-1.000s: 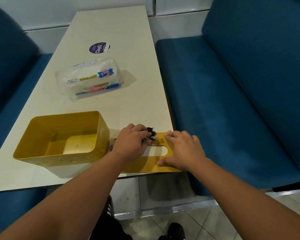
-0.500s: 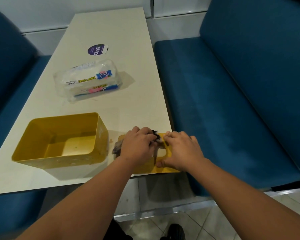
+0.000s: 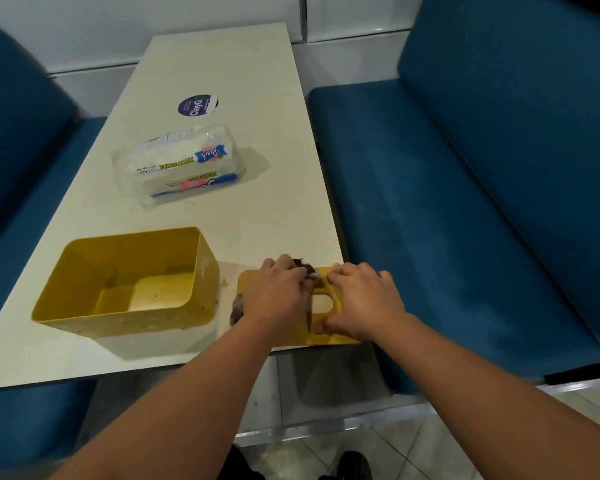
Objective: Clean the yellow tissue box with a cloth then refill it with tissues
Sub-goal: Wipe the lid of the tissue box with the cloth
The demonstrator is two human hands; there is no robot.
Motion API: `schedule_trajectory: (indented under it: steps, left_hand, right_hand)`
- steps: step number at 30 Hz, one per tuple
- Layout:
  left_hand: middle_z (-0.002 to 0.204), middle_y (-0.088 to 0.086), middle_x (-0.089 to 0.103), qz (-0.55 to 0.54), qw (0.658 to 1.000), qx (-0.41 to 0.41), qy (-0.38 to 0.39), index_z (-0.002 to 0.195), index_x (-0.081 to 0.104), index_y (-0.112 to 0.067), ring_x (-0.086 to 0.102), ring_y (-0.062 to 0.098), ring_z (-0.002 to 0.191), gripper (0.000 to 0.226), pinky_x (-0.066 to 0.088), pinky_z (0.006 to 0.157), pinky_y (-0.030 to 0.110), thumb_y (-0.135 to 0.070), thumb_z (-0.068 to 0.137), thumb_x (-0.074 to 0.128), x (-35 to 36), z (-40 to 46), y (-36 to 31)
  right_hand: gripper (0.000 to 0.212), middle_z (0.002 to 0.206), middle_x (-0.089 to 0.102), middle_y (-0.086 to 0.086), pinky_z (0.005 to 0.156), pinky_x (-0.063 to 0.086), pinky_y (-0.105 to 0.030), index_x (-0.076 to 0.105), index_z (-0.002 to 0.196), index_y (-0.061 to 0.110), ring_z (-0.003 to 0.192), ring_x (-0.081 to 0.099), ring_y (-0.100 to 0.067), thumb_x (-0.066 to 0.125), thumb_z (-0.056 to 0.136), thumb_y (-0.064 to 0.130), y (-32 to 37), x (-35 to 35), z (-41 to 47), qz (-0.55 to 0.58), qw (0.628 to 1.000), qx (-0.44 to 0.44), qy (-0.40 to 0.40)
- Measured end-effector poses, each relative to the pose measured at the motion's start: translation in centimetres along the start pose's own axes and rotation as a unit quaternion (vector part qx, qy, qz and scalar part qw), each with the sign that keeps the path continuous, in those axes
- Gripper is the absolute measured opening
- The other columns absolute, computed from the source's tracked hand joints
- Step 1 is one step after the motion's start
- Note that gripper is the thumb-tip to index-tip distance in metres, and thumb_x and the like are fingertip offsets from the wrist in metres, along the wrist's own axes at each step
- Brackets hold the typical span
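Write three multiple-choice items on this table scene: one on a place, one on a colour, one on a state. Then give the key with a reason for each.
1. Where does the tissue pack lie?
A. Inside the box
B. On the table, beyond the box
C. On the seat

2. What colour is the lid under the hands?
A. Yellow
B. Blue
C. White

3. What state is the box in?
A. Shut with its lid
B. Full of tissues
C. Open, with no tissues in it

Key:
1 B, the pack sits on the table past the box's far rim.
2 A, the lid matches the yellow box.
3 C, its bare floor shows, and the lid lies apart beneath the left hand, which holds the cloth, and the right hand.
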State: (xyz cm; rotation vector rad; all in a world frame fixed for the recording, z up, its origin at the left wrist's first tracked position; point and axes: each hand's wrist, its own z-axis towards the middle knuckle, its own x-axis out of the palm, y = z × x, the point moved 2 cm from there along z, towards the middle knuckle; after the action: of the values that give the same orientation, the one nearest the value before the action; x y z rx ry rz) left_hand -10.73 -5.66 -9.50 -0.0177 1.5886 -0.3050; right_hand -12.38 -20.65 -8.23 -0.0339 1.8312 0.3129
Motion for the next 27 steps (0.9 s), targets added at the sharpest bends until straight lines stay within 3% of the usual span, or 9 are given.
schedule_trajectory:
  steps: [4,7,11,15,18,21,23,27]
  left_hand:
    - [0.112,0.008,0.051,0.069,0.984,-0.162,-0.001,0.111,0.063,-0.014,0.055,0.025,0.089,0.032,0.041,0.066,0.032,-0.029,0.101,0.036,-1.5,-0.4,2.8]
    - [0.112,0.01,0.049,0.075,0.976,-0.206,-0.005,0.112,0.061,-0.011,0.057,0.026,0.086,0.028,0.043,0.063,0.031,-0.024,0.099,0.039,-1.7,-0.4,2.3]
    - [0.111,0.005,0.05,0.054,0.99,-0.132,0.001,0.113,0.061,-0.016,0.053,0.021,0.092,0.03,0.039,0.067,0.03,-0.03,0.1,0.038,-1.0,-0.6,1.0]
    - [0.113,0.01,0.049,0.074,0.979,-0.189,0.007,0.115,0.058,-0.009,0.057,0.024,0.09,0.028,0.053,0.074,0.035,-0.019,0.1,0.037,-1.9,-1.2,2.2]
    - [0.112,0.01,0.049,0.082,0.976,-0.199,0.008,0.115,0.057,-0.01,0.057,0.023,0.087,0.026,0.05,0.069,0.031,-0.018,0.097,0.04,-1.9,-0.9,1.8]
    - [0.11,0.006,0.052,0.048,0.994,-0.101,0.018,0.117,0.06,-0.017,0.055,0.02,0.091,0.026,0.045,0.073,0.028,-0.026,0.096,0.048,-1.0,0.0,-0.5]
    - [0.108,0.003,0.054,-0.016,0.998,-0.054,0.038,0.117,0.061,-0.019,0.055,0.017,0.089,0.027,0.049,0.077,0.027,-0.033,0.095,0.053,-0.6,0.4,-2.2]
    - [0.092,-0.003,0.061,-0.2,0.973,-0.117,0.007,0.105,0.069,-0.018,0.057,0.012,0.078,0.026,0.046,0.065,0.021,-0.034,0.098,0.05,-1.7,0.5,-2.8]
  right_hand:
    - [0.097,0.15,0.035,0.009,0.104,0.031,-0.044,0.035,0.144,0.028,0.133,0.032,-0.019,0.061,0.066,0.078,0.0,-0.3,-0.2,-0.014,1.0,-0.002,0.003]
    - [0.098,0.15,0.035,0.008,0.105,0.031,-0.045,0.035,0.144,0.027,0.133,0.032,-0.02,0.062,0.066,0.079,0.0,-0.3,-0.2,-0.019,1.0,-0.003,0.005]
    - [0.099,0.149,0.036,0.008,0.105,0.031,-0.045,0.036,0.144,0.027,0.132,0.033,-0.02,0.062,0.064,0.08,0.0,-0.2,0.0,-0.017,1.0,-0.001,0.003]
    - [0.099,0.15,0.036,0.008,0.105,0.032,-0.046,0.035,0.144,0.028,0.133,0.033,-0.02,0.061,0.064,0.08,-0.1,0.0,0.1,-0.022,1.0,-0.006,0.001]
    - [0.099,0.149,0.036,0.008,0.105,0.032,-0.046,0.036,0.144,0.027,0.133,0.033,-0.02,0.062,0.064,0.08,-0.1,0.0,0.1,-0.02,1.0,-0.006,0.0]
    - [0.093,0.148,0.037,0.008,0.104,0.032,-0.045,0.037,0.143,0.028,0.131,0.034,-0.02,0.064,0.067,0.075,0.0,0.1,0.1,-0.01,1.0,-0.003,-0.008]
    - [0.08,0.147,0.038,0.009,0.104,0.031,-0.043,0.04,0.14,0.03,0.129,0.035,-0.019,0.066,0.072,0.064,-0.1,0.2,0.1,-0.006,1.0,-0.007,-0.021]
    - [0.073,0.147,0.037,0.008,0.108,0.024,-0.044,0.039,0.14,0.029,0.133,0.031,-0.018,0.067,0.076,0.049,-0.4,0.4,0.1,0.0,1.0,-0.008,-0.023]
